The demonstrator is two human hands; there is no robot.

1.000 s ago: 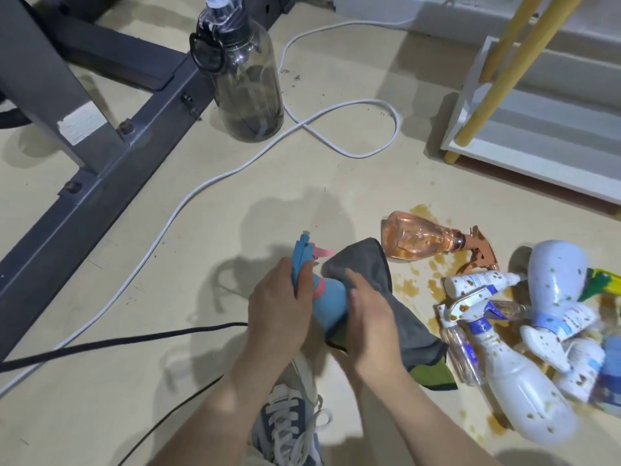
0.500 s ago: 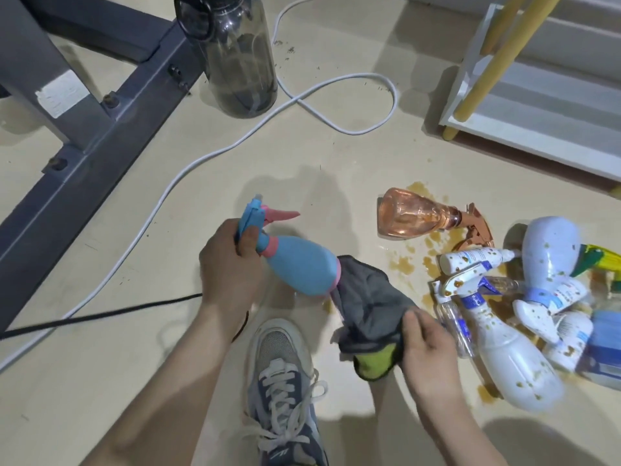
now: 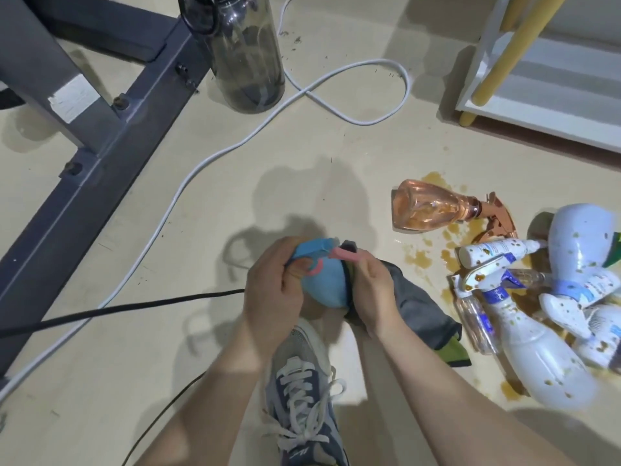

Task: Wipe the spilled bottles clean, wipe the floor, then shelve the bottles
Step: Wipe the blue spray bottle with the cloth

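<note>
While crouching over the pale beige floor (image 3: 168,364), gripping the small blue plastic spray bottle with the pink trigger (image 3: 324,287) in the left hand (image 3: 272,290), curling the fingers round its neck right under the blue nozzle head. Pressing a dark grey microfibre cloth with a green edge (image 3: 420,314) against the bottle's right side with the right hand (image 3: 376,297), wrapping curled fingers over the cloth and letting the rest dangle down to the right. Maybe pinching the pink trigger tip too, kinda hard to tell from this angle. Holding all that just above a grey-and-navy laced sneaker (image 3: 302,381). Also spotting a clear orange spray bottle (image 3: 426,208) lying on its side in the brown spill (image 3: 420,260) off to the right, just beside a heap of white bottles speckled with brown drops (image 3: 537,361). Catching a white shelf unit with yellow legs (image 3: 544,119) at top right, a smoky dark water bottle (image 3: 248,62) standing beside a grey metal frame (image 3: 100,136), plus a looping white cable (image 3: 359,122) and a black cable (image 3: 117,309) running across the floor.
</note>
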